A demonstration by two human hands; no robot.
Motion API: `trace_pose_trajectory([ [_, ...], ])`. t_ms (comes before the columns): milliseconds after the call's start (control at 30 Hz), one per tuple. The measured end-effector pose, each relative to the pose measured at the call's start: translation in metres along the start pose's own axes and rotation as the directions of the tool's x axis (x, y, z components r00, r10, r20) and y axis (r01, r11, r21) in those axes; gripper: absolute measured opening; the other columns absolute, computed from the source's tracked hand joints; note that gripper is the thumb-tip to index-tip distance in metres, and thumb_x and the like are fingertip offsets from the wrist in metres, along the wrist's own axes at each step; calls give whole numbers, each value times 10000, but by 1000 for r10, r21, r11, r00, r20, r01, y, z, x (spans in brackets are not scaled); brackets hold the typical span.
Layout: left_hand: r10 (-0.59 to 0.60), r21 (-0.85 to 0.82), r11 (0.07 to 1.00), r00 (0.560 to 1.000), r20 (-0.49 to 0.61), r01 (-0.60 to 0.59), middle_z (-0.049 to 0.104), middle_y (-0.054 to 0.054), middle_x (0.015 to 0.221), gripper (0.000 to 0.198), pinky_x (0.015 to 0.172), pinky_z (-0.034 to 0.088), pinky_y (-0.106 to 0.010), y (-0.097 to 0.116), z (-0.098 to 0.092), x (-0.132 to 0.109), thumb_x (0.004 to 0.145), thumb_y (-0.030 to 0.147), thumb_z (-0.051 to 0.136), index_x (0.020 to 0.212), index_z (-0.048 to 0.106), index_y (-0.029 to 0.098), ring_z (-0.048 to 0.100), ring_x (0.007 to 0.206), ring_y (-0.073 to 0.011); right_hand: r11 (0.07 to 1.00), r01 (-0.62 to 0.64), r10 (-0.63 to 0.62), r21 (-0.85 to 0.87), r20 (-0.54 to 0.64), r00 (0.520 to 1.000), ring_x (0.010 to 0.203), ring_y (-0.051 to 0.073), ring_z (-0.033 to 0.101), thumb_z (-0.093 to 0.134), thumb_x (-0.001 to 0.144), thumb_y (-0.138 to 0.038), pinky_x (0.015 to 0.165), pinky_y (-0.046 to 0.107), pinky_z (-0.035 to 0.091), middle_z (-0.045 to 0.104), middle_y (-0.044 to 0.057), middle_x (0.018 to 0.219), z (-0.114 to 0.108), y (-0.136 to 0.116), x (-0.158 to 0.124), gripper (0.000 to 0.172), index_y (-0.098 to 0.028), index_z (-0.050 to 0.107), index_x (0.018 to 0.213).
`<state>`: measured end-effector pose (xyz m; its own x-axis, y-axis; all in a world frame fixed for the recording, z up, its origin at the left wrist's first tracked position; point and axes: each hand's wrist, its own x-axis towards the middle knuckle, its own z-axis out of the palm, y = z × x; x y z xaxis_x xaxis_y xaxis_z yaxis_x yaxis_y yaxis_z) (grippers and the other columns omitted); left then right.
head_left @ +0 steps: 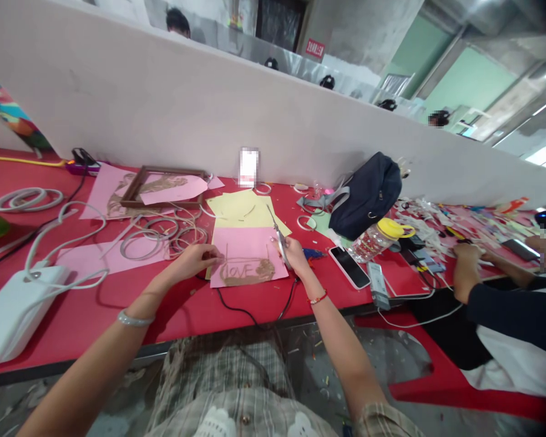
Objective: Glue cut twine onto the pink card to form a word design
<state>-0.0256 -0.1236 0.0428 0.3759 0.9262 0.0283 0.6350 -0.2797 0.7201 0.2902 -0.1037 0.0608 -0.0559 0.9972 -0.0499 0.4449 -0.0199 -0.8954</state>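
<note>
A pink sheet (246,243) lies in front of me, with the word LOVE and brown shapes along its lower part. At the sheet's left edge, my left hand (199,260) has its fingers drawn together; what they pinch is too small to make out. My right hand (295,254) grips a pair of scissors (277,230) by the handles over the sheet's right side, blades pointing up and away from me. Thin brown strands run upright and across the pink sheet. Yellow paper (243,209) lies beneath and beyond it.
Left are a white power adapter (27,309), coiled cords (148,240) and a brown frame (139,188) on pink paper. A lit phone (249,167) leans on the divider. Right are a dark bag (368,194), a yellow-lidded bottle (375,240), another phone (349,267) and a co-worker's arm (466,273).
</note>
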Motion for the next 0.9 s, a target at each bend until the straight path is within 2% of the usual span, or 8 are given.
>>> trace_pose_trajectory([
  [100, 0, 3, 1000, 1000, -11, 0, 778, -78, 828, 386, 703, 457, -307, -1, 2, 0, 859, 544, 644, 896, 778, 183, 664, 739, -232, 967, -148, 109, 207, 187, 976, 403, 102, 457, 569, 863, -826, 407, 230, 336, 501, -50, 530, 1, -12, -29, 614, -240, 466, 712],
  [133, 2, 5, 1000, 1000, -19, -2, 774, -79, 819, 384, 698, 454, -309, -2, 2, 0, 859, 538, 641, 894, 778, 180, 657, 726, -230, 940, -221, 135, 260, 312, 941, 394, 100, 459, 504, 888, -843, 399, 228, 328, 495, -51, 533, 2, -16, -42, 630, -241, 456, 709],
  [233, 22, -5, 1000, 999, -39, -23, 770, -78, 820, 376, 696, 447, -313, -1, 4, -1, 865, 528, 632, 884, 777, 181, 639, 720, -224, 866, -426, 184, 262, 625, 758, 429, 109, 530, 334, 934, -872, 426, 226, 386, 505, -40, 563, 6, -23, -79, 691, -232, 461, 708],
  [300, 29, -17, 999, 998, -49, -30, 770, -73, 833, 369, 701, 449, -311, 2, 3, -2, 873, 522, 624, 885, 773, 184, 637, 733, -220, 850, -480, 196, 216, 717, 669, 449, 107, 553, 283, 954, -867, 448, 224, 420, 512, -36, 586, 8, -26, -96, 715, -221, 480, 717],
  [367, 26, -29, 999, 998, -64, -28, 767, -67, 839, 370, 698, 452, -307, 7, 0, -3, 873, 524, 623, 881, 768, 184, 634, 734, -213, 855, -492, 211, 167, 754, 622, 446, 102, 555, 259, 969, -855, 455, 224, 430, 511, -33, 600, 10, -26, -104, 727, -212, 489, 720],
  [567, 17, -95, 995, 992, -122, -28, 757, -56, 837, 398, 699, 465, -299, 22, -8, -7, 865, 566, 641, 866, 755, 185, 629, 738, -197, 865, -495, 250, 84, 783, 569, 468, 132, 536, 221, 982, -839, 474, 283, 453, 488, -7, 619, 23, -25, -95, 713, -228, 480, 722],
  [767, -1, -112, 994, 989, -149, -16, 737, -36, 800, 388, 681, 449, -288, 27, -11, -10, 868, 564, 652, 860, 751, 189, 602, 718, -182, 884, -453, 210, 115, 769, 604, 423, 125, 509, 253, 908, -927, 428, 273, 429, 485, -11, 569, 28, -27, -94, 766, -239, 480, 662],
  [900, -23, -132, 991, 978, -209, -5, 730, -35, 788, 384, 675, 444, -286, 25, -11, -10, 863, 552, 653, 863, 749, 181, 600, 710, -180, 867, -478, 199, 138, 784, 588, 407, 117, 518, 255, 899, -938, 416, 245, 418, 492, -14, 522, 25, -23, -101, 792, -226, 503, 654],
])
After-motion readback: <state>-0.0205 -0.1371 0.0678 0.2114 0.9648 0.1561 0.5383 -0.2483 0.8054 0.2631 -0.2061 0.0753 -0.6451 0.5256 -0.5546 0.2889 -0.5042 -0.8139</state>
